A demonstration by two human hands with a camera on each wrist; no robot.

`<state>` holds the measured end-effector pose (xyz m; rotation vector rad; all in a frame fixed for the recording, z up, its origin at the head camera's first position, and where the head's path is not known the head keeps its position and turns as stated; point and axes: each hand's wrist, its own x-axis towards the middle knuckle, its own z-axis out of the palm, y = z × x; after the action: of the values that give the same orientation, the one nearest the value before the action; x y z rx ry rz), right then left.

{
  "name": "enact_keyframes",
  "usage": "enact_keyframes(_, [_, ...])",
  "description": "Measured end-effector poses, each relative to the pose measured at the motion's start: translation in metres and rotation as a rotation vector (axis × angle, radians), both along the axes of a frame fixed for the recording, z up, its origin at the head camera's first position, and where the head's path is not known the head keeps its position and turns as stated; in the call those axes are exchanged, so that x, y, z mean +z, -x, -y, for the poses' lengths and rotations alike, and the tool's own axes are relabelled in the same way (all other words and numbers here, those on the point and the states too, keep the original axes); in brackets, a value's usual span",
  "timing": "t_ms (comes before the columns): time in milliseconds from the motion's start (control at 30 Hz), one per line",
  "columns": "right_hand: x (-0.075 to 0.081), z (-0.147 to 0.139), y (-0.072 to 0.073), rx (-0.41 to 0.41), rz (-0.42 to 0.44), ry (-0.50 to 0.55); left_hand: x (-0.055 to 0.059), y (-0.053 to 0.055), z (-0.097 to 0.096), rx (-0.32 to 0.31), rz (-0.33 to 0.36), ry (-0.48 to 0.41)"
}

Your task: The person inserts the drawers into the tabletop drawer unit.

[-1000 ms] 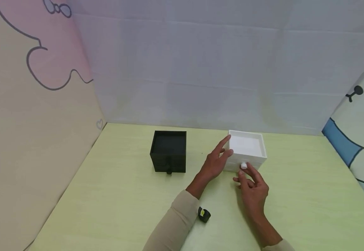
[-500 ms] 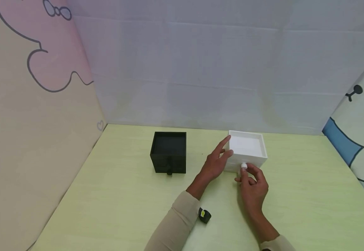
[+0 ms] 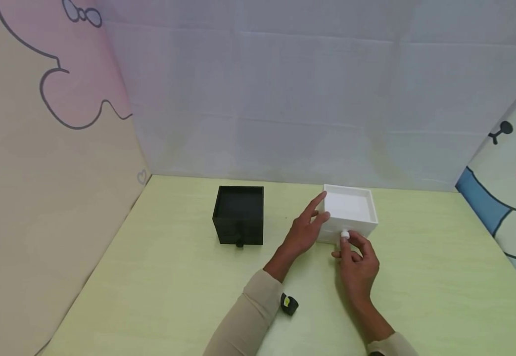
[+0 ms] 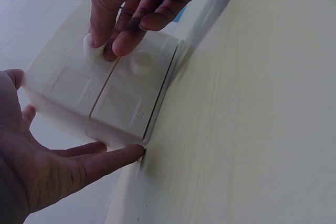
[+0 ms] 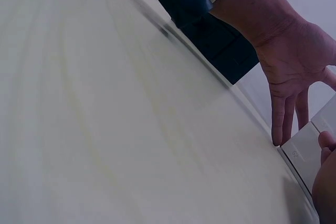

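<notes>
A small white box (image 3: 350, 206) with two drawers stands toward the back right of the table. My left hand (image 3: 303, 231) rests against its left side, fingers stretched out and the thumb at the upper edge. In the left wrist view, those fingers (image 4: 113, 162) reach along the box's side down to its base. With thumb and forefinger, my right hand (image 3: 359, 269) pinches the round white knob (image 4: 92, 50) of the upper drawer. The lower knob (image 4: 142, 63) sits untouched beside the other right fingers. Both drawers look flush with the box front.
A black drawer box (image 3: 240, 203) of similar size, with a black knob (image 3: 240, 243) in front, stands to the left of the white one. A small black camera (image 3: 289, 304) sits at my left cuff. Behind the pale yellow table (image 3: 164, 277) rises a light wall (image 3: 258, 109).
My right thumb and forefinger have closed around the upper knob. The left hand and both boxes stay where they were.
</notes>
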<state>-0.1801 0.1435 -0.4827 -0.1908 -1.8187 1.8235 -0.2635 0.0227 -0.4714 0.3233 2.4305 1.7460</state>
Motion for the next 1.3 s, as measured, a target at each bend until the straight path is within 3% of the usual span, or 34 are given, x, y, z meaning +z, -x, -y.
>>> enact_keyframes(267, [0.005,0.000,0.002,-0.035,0.025,-0.021,-0.002,0.004,-0.001,-0.013,-0.015,0.008])
enact_keyframes(467, [0.012,0.002,0.004,-0.102,0.102,-0.100,-0.003,0.006,0.004,-0.006,-0.037,0.009])
enact_keyframes(700, [-0.017,-0.010,0.019,-0.167,0.163,-0.118,0.001,0.003,0.008,-0.011,-0.024,0.030])
enact_keyframes(800, [-0.018,-0.012,0.022,-0.181,0.148,-0.150,0.001,0.001,0.010,-0.008,-0.022,0.050])
enact_keyframes(900, [-0.012,-0.018,0.027,-0.221,0.093,-0.234,-0.001,-0.001,0.013,-0.013,-0.029,0.069])
enact_keyframes(1067, [0.005,-0.039,0.030,-0.298,-0.108,-0.440,-0.004,-0.005,0.021,-0.047,-0.081,0.092])
enact_keyframes(1167, [0.011,-0.052,0.028,-0.263,-0.181,-0.607,-0.004,-0.009,0.026,-0.044,-0.172,0.109])
enact_keyframes(1300, [0.016,-0.064,0.020,-0.191,-0.184,-0.783,0.000,-0.018,0.033,-0.053,-0.337,0.118])
